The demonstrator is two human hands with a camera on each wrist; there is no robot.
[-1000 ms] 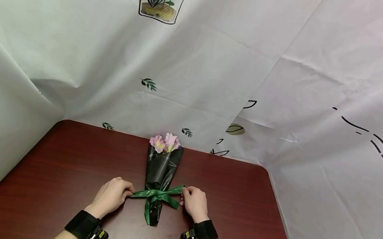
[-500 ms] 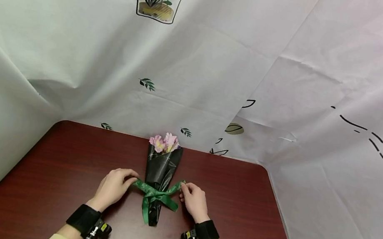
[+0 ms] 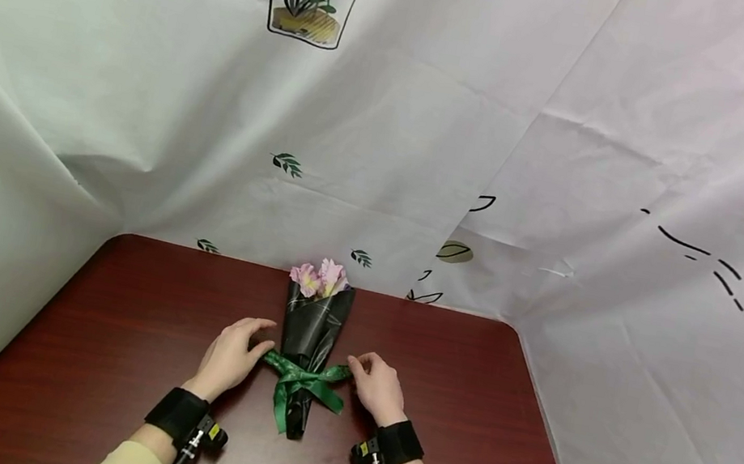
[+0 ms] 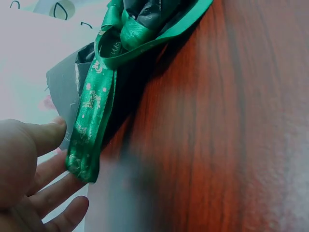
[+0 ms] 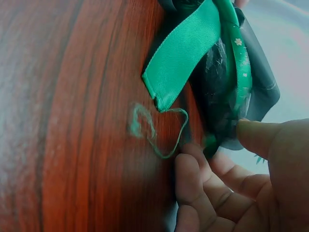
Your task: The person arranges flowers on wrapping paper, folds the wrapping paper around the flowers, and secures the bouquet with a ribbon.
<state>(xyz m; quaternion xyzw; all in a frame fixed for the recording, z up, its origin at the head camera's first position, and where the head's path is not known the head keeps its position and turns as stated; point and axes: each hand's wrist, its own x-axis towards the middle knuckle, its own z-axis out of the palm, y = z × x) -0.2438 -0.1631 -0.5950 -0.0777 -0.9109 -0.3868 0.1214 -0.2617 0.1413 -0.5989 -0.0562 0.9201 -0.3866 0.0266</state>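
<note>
A bouquet of pink flowers [image 3: 320, 278] in black wrapping [image 3: 308, 324] lies on the table, with a green ribbon [image 3: 299, 376] tied in a bow around its lower part. My left hand [image 3: 231, 360] is beside the bow's left loop [image 4: 89, 121]; its thumb and fingers are spread, and the loop's end rests against the fingers without being pinched. On the other side, my right hand [image 3: 379, 387] has its thumb and loosely bent fingers apart around the end of the right loop [image 5: 241, 72]. One ribbon tail [image 5: 181, 58] hangs free, with a frayed thread [image 5: 183, 128] at its end.
The dark red wooden table [image 3: 185, 291] ends at a white printed cloth [image 3: 394, 145] at the back and sides. Black wrist straps with cameras [image 3: 208, 434] sit on both forearms.
Both hands pinched the ribbon loops earlier; now their fingers have parted. The left hand moved up and slightly right. The loops' ends have settled beside the bouquet.
</note>
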